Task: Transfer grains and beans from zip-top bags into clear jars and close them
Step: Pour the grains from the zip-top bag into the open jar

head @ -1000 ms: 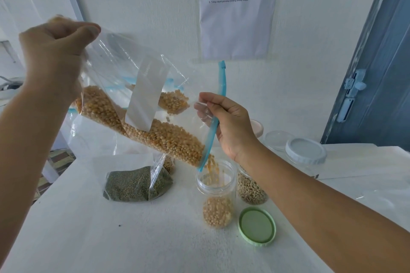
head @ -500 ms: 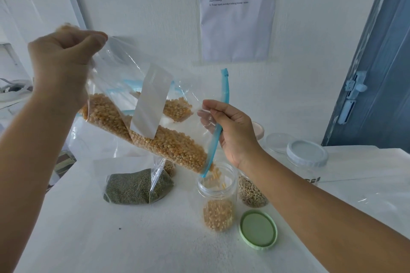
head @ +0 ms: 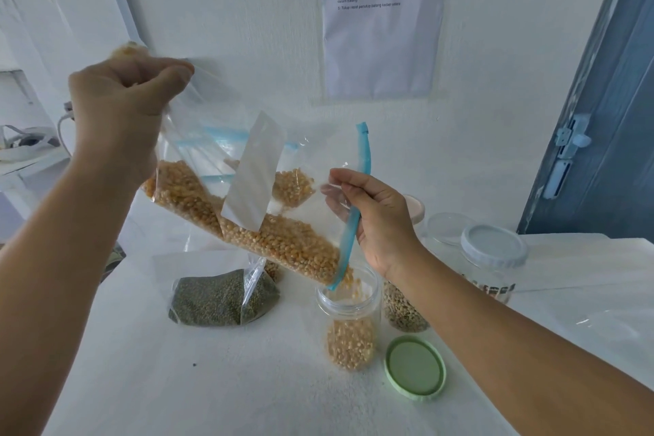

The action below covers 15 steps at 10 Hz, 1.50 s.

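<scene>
Left hand (head: pixel 116 99) pinching the corn bag (head: pixel 247 223) has lifted its corner higher while the right hand (head: pixel 375 219) grips the zip edge, so the jar (head: pixel 350 322) keeps filling.

Both bare forearms reach forward and up from the lower corners of the view. The left hand (head: pixel 120 106) is raised high, back toward the camera, fingers and thumb curled tight in a pinch at its upper right. The right hand (head: pixel 375 219) sits lower and nearer the middle, wrist bent, fingers curled inward with the thumb on top in a pinch.
</scene>
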Available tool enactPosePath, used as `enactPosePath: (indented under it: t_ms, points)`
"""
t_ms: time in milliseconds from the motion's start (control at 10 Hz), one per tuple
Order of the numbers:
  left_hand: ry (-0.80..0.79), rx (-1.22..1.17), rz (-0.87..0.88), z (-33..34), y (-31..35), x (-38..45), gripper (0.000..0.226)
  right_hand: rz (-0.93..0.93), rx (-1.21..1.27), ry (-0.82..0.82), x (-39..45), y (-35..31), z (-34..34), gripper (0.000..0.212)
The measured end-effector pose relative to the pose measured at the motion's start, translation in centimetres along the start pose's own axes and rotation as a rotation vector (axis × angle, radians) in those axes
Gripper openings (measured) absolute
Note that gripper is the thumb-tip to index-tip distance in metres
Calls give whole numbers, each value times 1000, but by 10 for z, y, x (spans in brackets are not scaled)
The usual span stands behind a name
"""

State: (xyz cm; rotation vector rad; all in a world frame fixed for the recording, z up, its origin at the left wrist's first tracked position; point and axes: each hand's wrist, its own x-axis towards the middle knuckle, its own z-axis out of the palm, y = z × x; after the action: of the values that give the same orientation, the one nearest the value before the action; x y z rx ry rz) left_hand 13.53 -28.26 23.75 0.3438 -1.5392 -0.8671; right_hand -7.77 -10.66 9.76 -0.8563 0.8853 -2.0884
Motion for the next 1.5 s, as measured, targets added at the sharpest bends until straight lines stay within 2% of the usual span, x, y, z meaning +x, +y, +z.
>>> enactPosePath:
  t_ms: [500,700,800,1200,1400,1500]
  points:
    - [5,18,18,7,5,0,9,-2,-5,-16,1,1,0,33]
    - [10,41,42,9,6,-2,31,-6,-3,-15,0,1,0,33]
    - [6,36,46,9,7,-2,33,-5,0,-17,0,2,1,35]
    - [8,46,55,11,5,-2,34,-6,-17,-14,-3,1,2,33]
    - [8,29,29,11,7,2,19,-3,-16,-7,-3,0,2,34]
    - [4,37,49,14,8,0,29,-1,-13,-10,-2,0,3,34]
